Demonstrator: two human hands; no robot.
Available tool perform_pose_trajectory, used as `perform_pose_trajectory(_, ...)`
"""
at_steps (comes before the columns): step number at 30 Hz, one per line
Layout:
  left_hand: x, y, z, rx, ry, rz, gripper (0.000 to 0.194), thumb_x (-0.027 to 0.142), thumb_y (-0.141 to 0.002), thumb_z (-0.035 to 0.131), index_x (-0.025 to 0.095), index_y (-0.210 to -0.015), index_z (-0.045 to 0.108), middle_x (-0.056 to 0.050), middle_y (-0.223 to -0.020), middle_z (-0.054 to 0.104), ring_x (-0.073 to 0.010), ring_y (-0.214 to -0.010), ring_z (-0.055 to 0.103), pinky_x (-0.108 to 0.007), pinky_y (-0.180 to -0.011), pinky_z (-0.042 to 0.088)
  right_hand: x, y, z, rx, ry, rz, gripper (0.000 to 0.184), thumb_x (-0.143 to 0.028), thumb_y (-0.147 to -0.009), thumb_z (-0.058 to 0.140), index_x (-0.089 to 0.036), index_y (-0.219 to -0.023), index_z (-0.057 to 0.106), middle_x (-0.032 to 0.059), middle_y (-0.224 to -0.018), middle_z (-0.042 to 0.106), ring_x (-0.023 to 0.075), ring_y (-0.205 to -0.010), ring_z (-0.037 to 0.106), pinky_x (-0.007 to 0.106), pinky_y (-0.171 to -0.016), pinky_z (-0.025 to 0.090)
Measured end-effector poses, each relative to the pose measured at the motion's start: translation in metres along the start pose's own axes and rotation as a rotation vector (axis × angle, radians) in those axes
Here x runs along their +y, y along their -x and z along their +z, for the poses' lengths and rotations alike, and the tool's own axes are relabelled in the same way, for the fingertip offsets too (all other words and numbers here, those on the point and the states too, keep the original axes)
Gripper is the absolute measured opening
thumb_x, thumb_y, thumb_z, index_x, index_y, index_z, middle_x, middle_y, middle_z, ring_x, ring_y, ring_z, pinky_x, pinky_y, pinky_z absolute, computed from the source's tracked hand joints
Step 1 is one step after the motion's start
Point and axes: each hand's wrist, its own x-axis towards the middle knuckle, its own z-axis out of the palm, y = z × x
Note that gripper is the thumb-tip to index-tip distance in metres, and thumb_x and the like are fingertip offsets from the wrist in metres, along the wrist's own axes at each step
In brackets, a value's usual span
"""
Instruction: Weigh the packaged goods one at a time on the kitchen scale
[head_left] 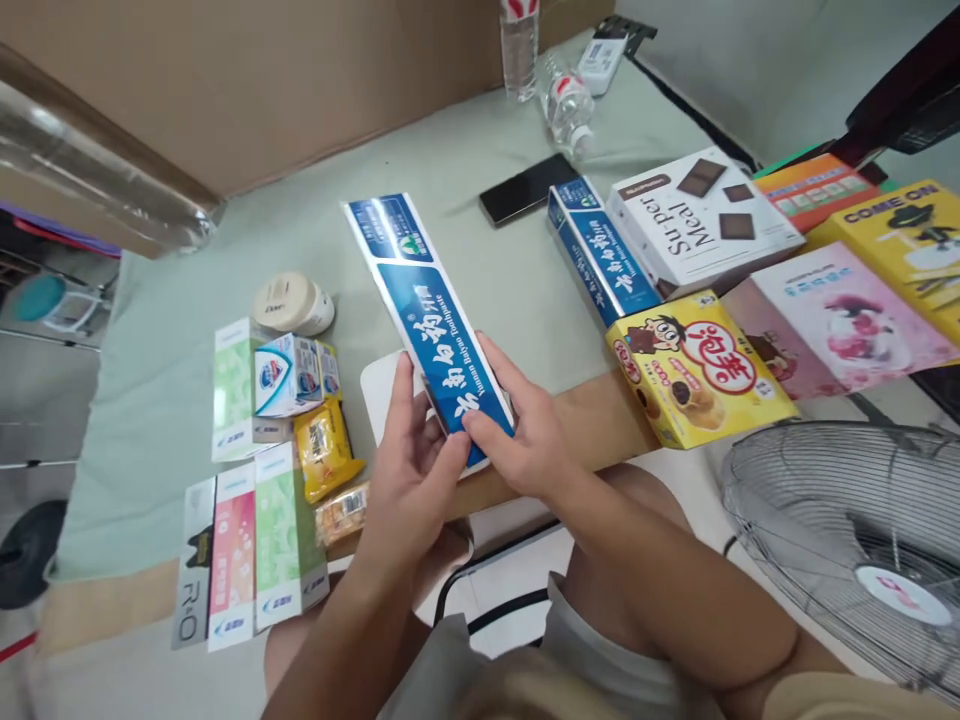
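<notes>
A blue and white toothpaste box (431, 320) is held tilted over the front of the table, its printed face up and its far end pointing away to the left. My left hand (412, 450) grips the near end from the left, thumb on the edge and fingers partly hidden underneath. From the right, my right hand (525, 435) closes on the same end with its thumb on the printed face. Behind my left fingers a white flat piece (380, 392) shows; I cannot make out what it is. Another blue toothpaste box (604, 250) lies to the right.
Left on the table (180, 290) are a cream jar (289, 303), soap boxes (289, 375), a yellow packet (322, 450) and several upright cartons (285, 540). Right are a phone (525, 188), bottles (566, 105), a Su-per Meal box (705, 220) and a yellow snack box (701, 370). A fan (847, 540) stands nearby.
</notes>
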Motion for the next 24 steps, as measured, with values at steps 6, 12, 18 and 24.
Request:
perform_pose_trajectory(6, 0.020, -0.061, 0.045, -0.001, 0.221, -0.262, 0.106, 0.032, -0.081, 0.083, 0.028, -0.169, 0.024, -0.007, -0.118, 0.077, -0.0187, -0.096, 0.076, -0.025, -0.080, 0.063, 0.002, -0.003, -0.032, 0.200, 0.101, 0.239, 0.062, -0.041, -0.092, 0.057, -0.022, -0.151, 0.054, 0.0137, -0.157, 0.058, 0.0308, -0.147, 0.055, 0.056, -0.123, 0.048)
perform_pose_trajectory(12, 0.012, -0.108, 0.080, -0.027, 0.139, -0.317, 0.099, 0.021, -0.081, 0.077, 0.029, -0.167, 0.028, -0.002, -0.100, 0.076, -0.0167, -0.086, 0.074, -0.027, -0.079, 0.060, -0.001, 0.008, -0.047, 0.232, 0.417, 0.234, 0.067, -0.038, -0.089, 0.057, -0.019, -0.153, 0.053, 0.0168, -0.171, 0.038, 0.0398, -0.163, 0.028, 0.071, -0.128, 0.030)
perform_pose_trajectory(18, 0.002, -0.140, 0.085, -0.135, -0.224, -0.080, 0.071, 0.024, -0.076, 0.080, 0.027, -0.144, 0.058, -0.008, -0.124, 0.072, -0.0284, -0.118, 0.069, -0.042, -0.101, 0.059, -0.004, 0.010, -0.048, 0.135, 0.507, 0.201, 0.067, -0.036, -0.091, 0.055, -0.019, -0.156, 0.051, 0.0171, -0.166, 0.045, 0.0425, -0.161, 0.028, 0.072, -0.127, 0.031)
perform_pose_trajectory(24, -0.014, -0.152, 0.091, -0.119, -0.382, 0.028, 0.038, 0.029, -0.088, 0.076, 0.024, -0.123, 0.064, -0.010, -0.119, 0.068, -0.0265, -0.112, 0.067, -0.046, -0.098, 0.060, -0.006, 0.009, -0.038, 0.162, 0.532, 0.137, 0.067, -0.034, -0.091, 0.055, -0.016, -0.155, 0.052, 0.0219, -0.167, 0.041, 0.0427, -0.161, 0.029, 0.070, -0.126, 0.032)
